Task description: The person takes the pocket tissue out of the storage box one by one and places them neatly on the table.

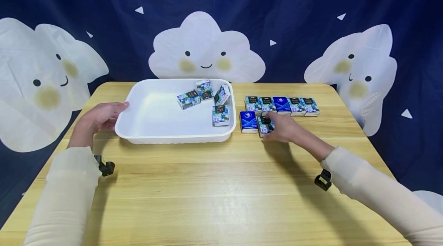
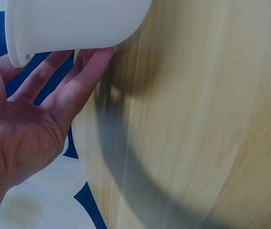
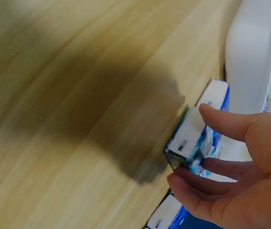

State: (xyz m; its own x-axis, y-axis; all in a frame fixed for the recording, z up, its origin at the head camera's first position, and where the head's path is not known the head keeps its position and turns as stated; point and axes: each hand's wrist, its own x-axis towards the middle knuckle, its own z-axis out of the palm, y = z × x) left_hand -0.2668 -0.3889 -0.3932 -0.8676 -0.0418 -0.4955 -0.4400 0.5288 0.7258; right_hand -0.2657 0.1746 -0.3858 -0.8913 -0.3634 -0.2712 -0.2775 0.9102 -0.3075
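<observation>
Sleeves (image 1: 65,192): cream, reaching toward opposite ends of the white tray (image 1: 176,139).
Left hand (image 1: 104,117): at the tray's left end, holding it, thumb at the rim, fingers against the outer wall.
Right hand (image 1: 285,128): right of the tray, thumb and fingers clamped on a floral pack (image 1: 262,126).
Pack: small, boxy, blue-flowered, dark label, white side; a deep-blue pack (image 1: 248,122) sits between it and the tray.
</observation>
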